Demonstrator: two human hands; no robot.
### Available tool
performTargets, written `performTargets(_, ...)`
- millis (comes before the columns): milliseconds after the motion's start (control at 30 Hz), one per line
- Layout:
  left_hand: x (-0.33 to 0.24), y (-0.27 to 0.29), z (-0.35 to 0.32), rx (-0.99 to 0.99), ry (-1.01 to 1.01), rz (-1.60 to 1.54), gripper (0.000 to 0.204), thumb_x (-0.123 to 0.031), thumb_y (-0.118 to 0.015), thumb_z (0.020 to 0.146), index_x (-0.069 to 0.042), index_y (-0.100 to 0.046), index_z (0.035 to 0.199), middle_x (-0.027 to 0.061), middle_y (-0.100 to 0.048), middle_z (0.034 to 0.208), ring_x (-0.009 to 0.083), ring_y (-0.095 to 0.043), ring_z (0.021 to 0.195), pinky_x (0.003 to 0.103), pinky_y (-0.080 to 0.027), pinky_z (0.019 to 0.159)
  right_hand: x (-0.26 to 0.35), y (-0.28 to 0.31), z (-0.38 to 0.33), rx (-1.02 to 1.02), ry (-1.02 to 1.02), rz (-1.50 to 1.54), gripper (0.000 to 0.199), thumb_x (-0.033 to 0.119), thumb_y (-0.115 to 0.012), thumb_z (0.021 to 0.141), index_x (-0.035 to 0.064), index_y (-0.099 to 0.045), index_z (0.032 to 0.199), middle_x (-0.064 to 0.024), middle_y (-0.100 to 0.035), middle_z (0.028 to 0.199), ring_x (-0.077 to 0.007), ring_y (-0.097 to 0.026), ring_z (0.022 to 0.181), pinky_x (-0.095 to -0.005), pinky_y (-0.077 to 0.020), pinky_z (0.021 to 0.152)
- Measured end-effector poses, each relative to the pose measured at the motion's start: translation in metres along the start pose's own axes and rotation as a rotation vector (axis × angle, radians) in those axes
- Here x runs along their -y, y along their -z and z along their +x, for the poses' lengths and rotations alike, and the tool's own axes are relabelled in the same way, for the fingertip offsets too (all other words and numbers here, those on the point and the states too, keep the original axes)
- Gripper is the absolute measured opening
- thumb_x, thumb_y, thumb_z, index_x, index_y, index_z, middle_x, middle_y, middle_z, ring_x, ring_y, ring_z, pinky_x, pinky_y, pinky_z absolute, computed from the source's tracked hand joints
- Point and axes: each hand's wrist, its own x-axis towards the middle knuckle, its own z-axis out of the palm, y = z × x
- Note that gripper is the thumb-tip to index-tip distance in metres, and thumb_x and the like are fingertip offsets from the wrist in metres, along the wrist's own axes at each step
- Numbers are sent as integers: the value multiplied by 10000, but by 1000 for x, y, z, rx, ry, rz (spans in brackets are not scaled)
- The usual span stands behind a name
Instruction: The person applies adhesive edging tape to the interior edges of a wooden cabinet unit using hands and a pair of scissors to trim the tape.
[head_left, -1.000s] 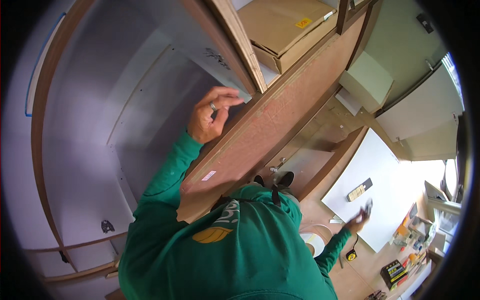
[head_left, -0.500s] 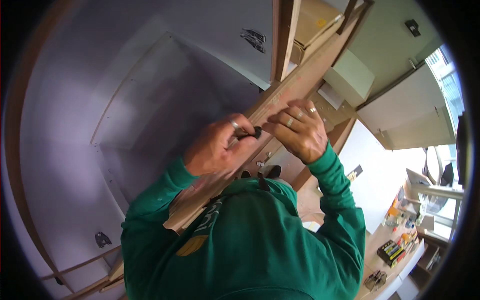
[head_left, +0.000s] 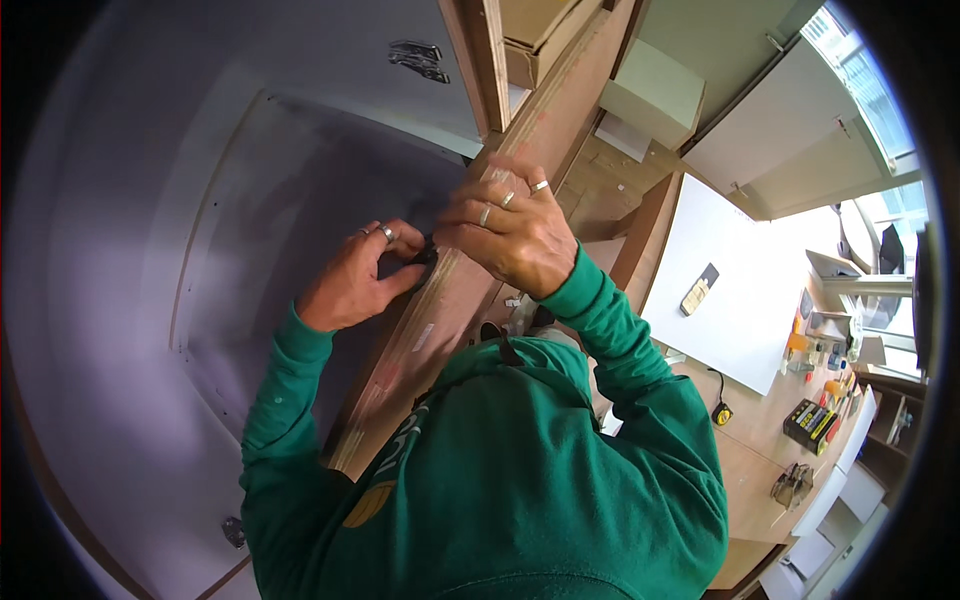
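Note:
My left hand pinches a small black piece between thumb and fingers. It holds the piece at the edge of a long wooden panel, whose layered edge runs diagonally past me. Above the same edge, my right hand is beside the left, with its fingers bent toward the black piece. Rings show on both hands. The right fingertips are smeared by motion, and what they touch is hidden. Beyond my left hand lies the grey interior of a cabinet.
Metal hinges are on the grey cabinet panel. A cardboard box sits in an upper compartment. To the right lie a white board, a tape measure, a black and yellow box and a cluttered bench.
Both hands have moved left in view, to the panel's edge, with the black piece still in the left. The view has shifted, bringing the white board and tape measure further into sight.

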Motion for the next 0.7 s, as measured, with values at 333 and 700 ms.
performTargets(333, 63, 8, 9, 94, 348, -1019, 353, -340, -629, 979, -28, -632, 1144, 42, -649, 968, 107, -611, 796, 233, -488, 726, 11, 8, -39, -404, -659, 147, 303, 4, -731, 788, 76, -682, 1078, -134, -618, 1175, -315, -602, 1093, -408, -473, 939)
performTargets(700, 89, -19, 28, 138, 345, -1048, 474, -501, -661, 919, -39, -663, 1024, 12, -657, 774, 85, -566, 699, 226, -428, 640, 55, -1, -100, -333, -877, 69, 233, -5, -679, 846, 49, -667, 1072, -139, -621, 1146, -318, -621, 1048, -382, -503, 888)
